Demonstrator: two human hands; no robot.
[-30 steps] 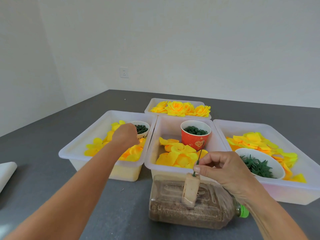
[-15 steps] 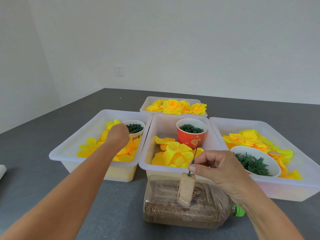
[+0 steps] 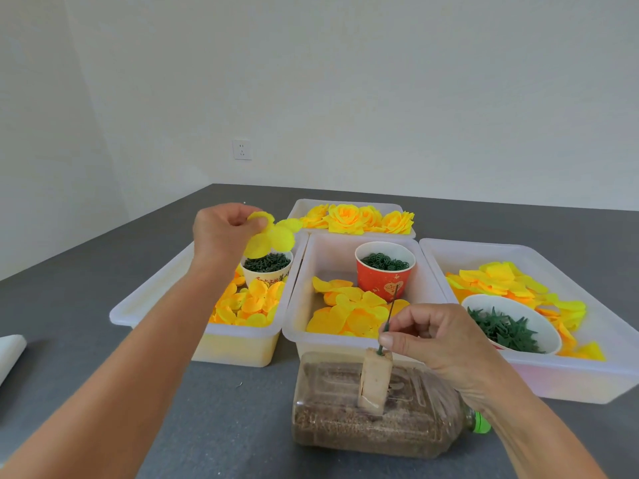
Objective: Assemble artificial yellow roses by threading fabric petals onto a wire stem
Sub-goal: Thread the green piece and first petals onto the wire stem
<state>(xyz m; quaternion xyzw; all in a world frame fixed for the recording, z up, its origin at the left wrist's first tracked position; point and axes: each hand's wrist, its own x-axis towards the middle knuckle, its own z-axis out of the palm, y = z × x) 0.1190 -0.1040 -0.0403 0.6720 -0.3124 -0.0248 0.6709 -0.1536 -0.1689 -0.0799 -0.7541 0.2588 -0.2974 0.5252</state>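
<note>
Left hand (image 3: 224,233), a second ago down in the left tray (image 3: 166,292), now raised above it, thumb and fingers pinching a lobed yellow petal piece (image 3: 271,236). Right hand (image 3: 435,337) pinches the green wire stem (image 3: 389,319), planted in a block (image 3: 375,382) on the near bottle (image 3: 373,426) (weighted, apparently). Judged next: bringing the petal rightward to thread onto the stem.

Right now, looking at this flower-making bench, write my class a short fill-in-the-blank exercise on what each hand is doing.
1. The left hand holds up a yellow ____.
2. The right hand pinches a thin green ____ standing in the foam block.
3. The foam block sits on a ____ lying on its side.
4. The finished roses lie in the ____ tray.

Missing words: petal piece; wire stem; bottle; farthest
</note>
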